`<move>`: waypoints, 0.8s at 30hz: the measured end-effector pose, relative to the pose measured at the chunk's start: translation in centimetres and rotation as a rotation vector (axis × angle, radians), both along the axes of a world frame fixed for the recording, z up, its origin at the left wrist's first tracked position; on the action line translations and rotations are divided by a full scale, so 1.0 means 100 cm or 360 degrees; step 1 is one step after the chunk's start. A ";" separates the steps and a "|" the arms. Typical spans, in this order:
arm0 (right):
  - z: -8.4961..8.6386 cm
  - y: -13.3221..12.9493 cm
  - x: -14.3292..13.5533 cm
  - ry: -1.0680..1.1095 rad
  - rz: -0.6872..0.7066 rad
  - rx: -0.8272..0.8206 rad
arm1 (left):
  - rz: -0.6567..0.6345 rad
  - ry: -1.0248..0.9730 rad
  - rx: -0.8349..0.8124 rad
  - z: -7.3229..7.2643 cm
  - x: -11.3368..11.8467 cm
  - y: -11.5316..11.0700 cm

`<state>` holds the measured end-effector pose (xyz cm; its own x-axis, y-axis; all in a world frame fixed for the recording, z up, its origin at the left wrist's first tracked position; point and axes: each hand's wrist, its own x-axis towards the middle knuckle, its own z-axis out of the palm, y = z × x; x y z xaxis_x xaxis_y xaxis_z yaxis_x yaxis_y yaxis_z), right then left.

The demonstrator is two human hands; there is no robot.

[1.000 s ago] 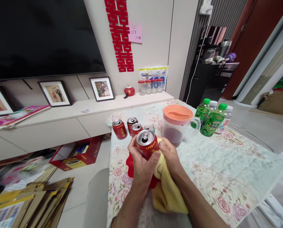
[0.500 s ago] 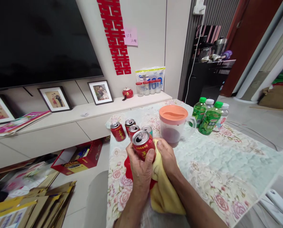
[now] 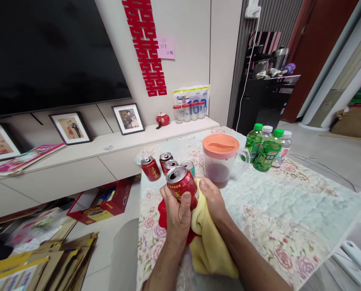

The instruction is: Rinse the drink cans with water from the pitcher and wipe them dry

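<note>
Red can [image 3: 182, 184] (tilted) fills the left hand [image 3: 178, 216], while the right hand [image 3: 213, 199] holds yellow cloth [image 3: 210, 246] against it.

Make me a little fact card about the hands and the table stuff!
Left hand: holding a red metal drink can
Right hand: holding a yellow fabric cloth touching the can's side
Four metal drink cans: standing beyond the held one
See-through plastic jug: round orange lid on top
Four plastic bottles: two green caps, two white caps
Pale flowered tablecloth: under jug and bottles
</note>
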<state>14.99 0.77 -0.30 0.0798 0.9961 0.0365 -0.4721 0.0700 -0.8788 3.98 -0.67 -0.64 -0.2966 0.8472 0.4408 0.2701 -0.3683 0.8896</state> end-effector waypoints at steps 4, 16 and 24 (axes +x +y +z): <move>-0.002 -0.004 -0.003 -0.0206 -0.0140 0.0120 | -0.0127 -0.0247 -0.0023 0.011 0.003 -0.007; -0.005 -0.014 -0.009 -0.0843 -0.0275 0.0490 | 0.0139 -0.0432 -0.0158 0.016 0.009 -0.006; -0.008 -0.002 -0.005 -0.0062 0.0107 0.0033 | -0.0178 -0.0475 -0.0097 0.016 0.007 -0.014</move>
